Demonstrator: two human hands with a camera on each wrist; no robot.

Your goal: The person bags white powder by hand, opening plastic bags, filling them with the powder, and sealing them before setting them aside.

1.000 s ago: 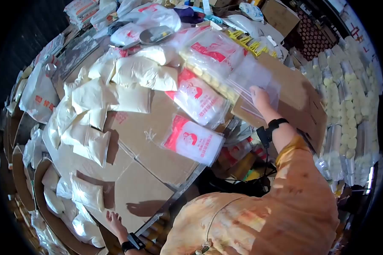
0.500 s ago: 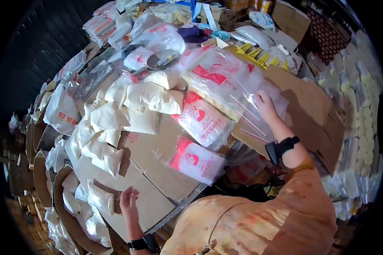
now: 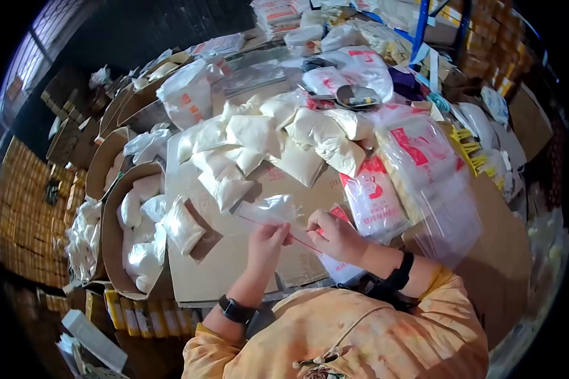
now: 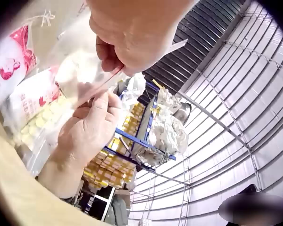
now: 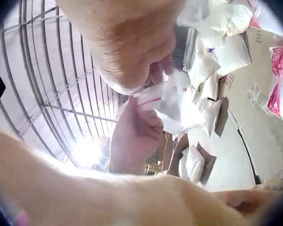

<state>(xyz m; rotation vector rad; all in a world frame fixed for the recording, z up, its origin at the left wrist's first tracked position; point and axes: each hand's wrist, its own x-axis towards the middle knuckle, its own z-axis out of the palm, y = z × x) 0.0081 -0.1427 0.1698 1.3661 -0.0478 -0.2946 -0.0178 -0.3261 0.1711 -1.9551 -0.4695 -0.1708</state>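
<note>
In the head view, a clear plastic zip bag [image 3: 273, 207] with a red line along its mouth is held up over the cardboard. My left hand [image 3: 267, 247] pinches the bag's red-lined edge between thumb and fingers. Close to its right, my right hand [image 3: 336, 237] pinches the same edge. Both wrist views show the two hands facing each other across the red strip, with the thin bag [image 5: 172, 101] hanging from them. Behind the right hand lies a red-and-white printed packet [image 3: 342, 268], partly covered by it.
Filled white pouches [image 3: 253, 136] are heaped on the cardboard sheet [image 3: 265, 278], with a single pouch [image 3: 183, 226] nearer the left. An open carton [image 3: 111, 252] of pouches stands at the left edge. Printed packs [image 3: 376, 199] and loose clear bags [image 3: 452, 221] lie to the right.
My right hand has come from the clear bags at the right to the middle, bringing one bag. My left hand has risen from the front-left edge and grips it too. The head view has turned left.
</note>
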